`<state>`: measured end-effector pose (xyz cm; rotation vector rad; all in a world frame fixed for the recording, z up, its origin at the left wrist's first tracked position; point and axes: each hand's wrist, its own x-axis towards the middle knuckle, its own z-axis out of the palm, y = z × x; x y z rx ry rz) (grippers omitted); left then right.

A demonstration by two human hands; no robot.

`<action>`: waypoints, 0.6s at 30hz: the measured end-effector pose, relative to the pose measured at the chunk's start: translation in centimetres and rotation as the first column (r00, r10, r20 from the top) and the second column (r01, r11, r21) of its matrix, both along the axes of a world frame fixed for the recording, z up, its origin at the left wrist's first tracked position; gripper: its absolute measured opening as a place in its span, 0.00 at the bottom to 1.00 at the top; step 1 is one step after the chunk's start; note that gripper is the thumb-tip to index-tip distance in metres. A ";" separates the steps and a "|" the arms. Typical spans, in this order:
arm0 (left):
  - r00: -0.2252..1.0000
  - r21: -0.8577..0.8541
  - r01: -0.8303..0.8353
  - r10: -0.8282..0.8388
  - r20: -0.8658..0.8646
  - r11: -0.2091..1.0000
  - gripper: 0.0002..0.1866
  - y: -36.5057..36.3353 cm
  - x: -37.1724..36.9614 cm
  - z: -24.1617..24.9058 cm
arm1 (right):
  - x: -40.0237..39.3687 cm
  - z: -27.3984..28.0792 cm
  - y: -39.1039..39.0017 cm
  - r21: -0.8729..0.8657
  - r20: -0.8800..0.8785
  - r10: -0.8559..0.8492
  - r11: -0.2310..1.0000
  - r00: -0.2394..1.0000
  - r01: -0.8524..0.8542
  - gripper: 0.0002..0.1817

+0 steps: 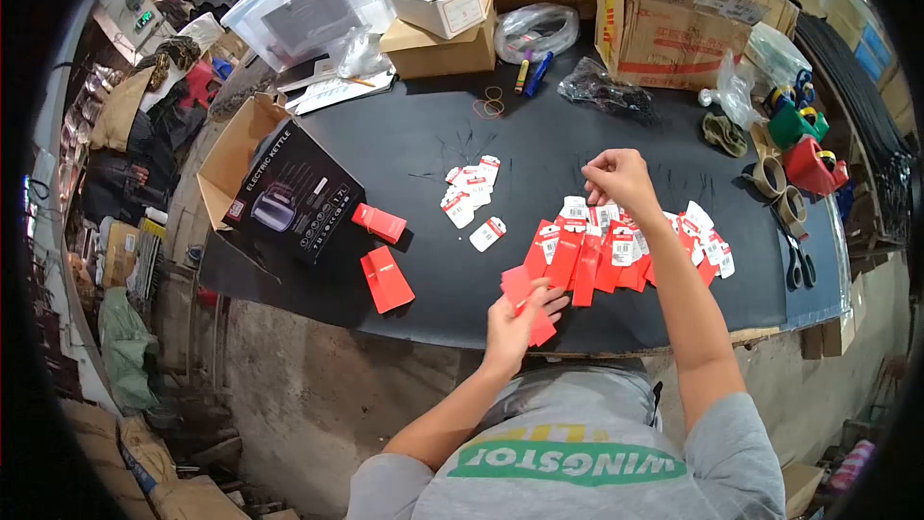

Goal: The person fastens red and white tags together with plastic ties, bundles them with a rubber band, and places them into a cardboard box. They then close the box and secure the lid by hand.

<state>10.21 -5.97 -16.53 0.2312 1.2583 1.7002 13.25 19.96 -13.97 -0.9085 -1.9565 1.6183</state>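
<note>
My left hand, by the table's near edge, is closed around red cardboard tags. My right hand is raised above the tag pile with thumb and fingers pinched together; whatever is between them is too small to make out. Below it spreads a pile of red tags, several with white barcode labels. More white tags with red ends lie left of my right hand, and a single white tag sits nearer me. Thin black strings are scattered on the dark tabletop.
At left stand an electric kettle box and two red tag stacks. Behind are a clear bin, cartons and markers. Tape rolls and scissors lie at right.
</note>
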 end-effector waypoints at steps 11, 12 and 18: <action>0.966 0.198 0.044 -0.092 0.241 0.979 0.23 -2.6 -2.6 1.6 | -12.8 -3.6 -1.8 0.463 0.348 -0.083 0.881 0.934 -0.094 0.12; 0.978 0.181 0.031 -0.067 0.197 0.983 0.23 -2.7 -2.6 1.4 | -13.5 -3.7 -2.2 0.463 0.349 -0.083 0.881 0.933 -0.095 0.12; 0.994 0.117 -0.030 0.018 0.105 0.993 0.22 -3.3 -3.2 0.4 | -15.7 -4.9 -2.7 0.505 0.365 -0.213 0.863 0.906 0.000 0.09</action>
